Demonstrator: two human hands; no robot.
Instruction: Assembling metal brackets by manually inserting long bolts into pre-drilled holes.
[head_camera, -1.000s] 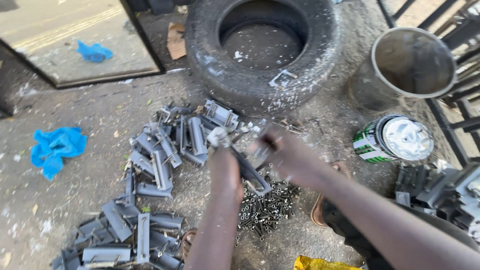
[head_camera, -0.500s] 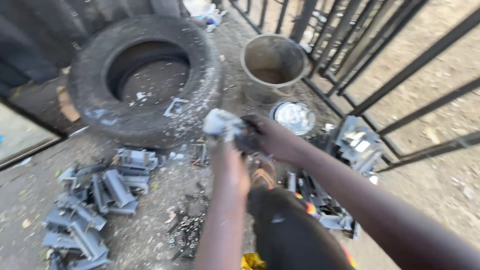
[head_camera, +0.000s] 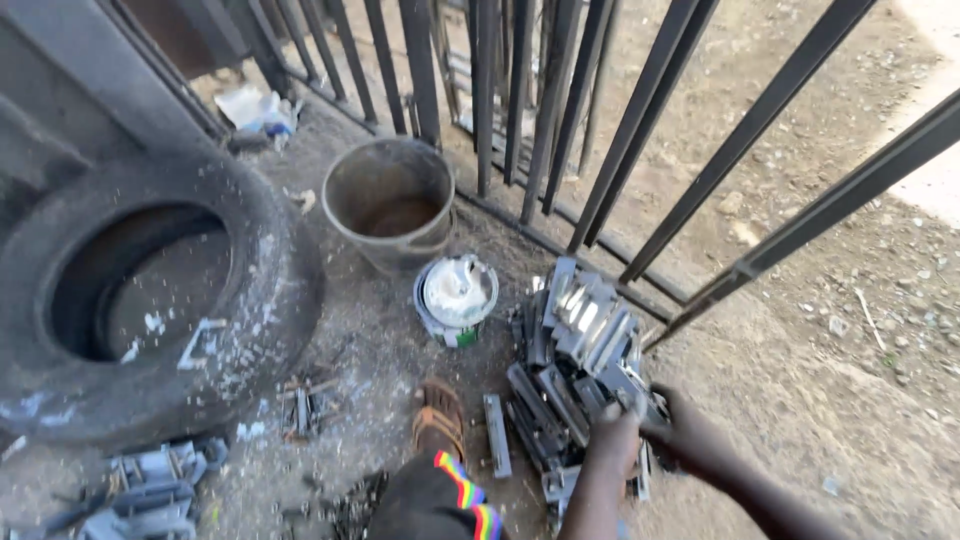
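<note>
A downward view of dusty ground beside a black metal railing (head_camera: 560, 130). Low in the frame, the person's two hands meet over a heap of grey metal brackets (head_camera: 580, 345) stacked against the foot of the railing. The left hand (head_camera: 612, 440) is curled closed at the near edge of the heap, and the right hand (head_camera: 690, 440) is just beside it, fingers bent down onto the same spot. Both appear to be gripping one of the brackets, though the piece itself is mostly hidden under them.

Just left of the heap stands a small paint tin (head_camera: 456, 298), open at the top, holding white paint or paste with white smears on its rim. Behind the tin, touching or nearly touching it, is a larger metal bucket (head_camera: 392, 205), dented and rusty, with a shallow brown residue at the bottom.

To the left lies an old black tyre (head_camera: 150, 300), flat on the ground and flecked with white; a small bracket rests on its sidewall. A second pile of grey brackets (head_camera: 150, 490) sits at the lower left. The person's sandalled foot (head_camera: 438, 420) is planted between tyre and heap, with a rainbow-striped hem just above it.
</note>
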